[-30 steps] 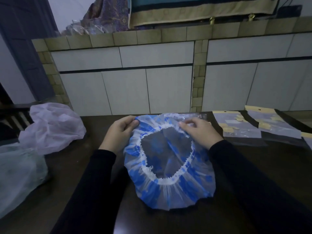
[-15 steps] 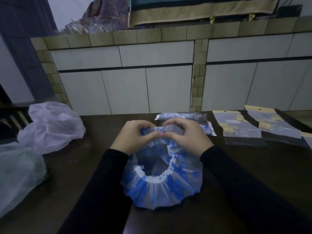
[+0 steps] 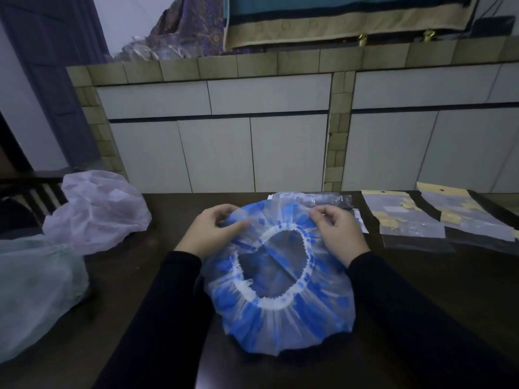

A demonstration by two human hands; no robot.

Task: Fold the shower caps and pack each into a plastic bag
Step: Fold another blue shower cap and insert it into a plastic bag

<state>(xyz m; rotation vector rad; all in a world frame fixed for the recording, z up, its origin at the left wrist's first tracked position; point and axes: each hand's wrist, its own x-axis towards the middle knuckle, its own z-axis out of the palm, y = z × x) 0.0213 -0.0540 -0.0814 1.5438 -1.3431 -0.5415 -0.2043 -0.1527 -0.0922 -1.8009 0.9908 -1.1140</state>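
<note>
A dark wooden table [image 3: 140,276] bore the blue-and-white translucent plastic shower cap [image 3: 280,299], elastic opening upward. Its slippery, springy film could escape an uneven fold, by this judgement. The left hand [image 3: 209,234] and right hand [image 3: 338,234] each pinched the far rim, fingers curled tight on film.

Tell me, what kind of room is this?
Probably a room at home, used for packing. A dark table stands against a tiled ledge with cloth hanging over it, and plastic bags lie ready.
</note>
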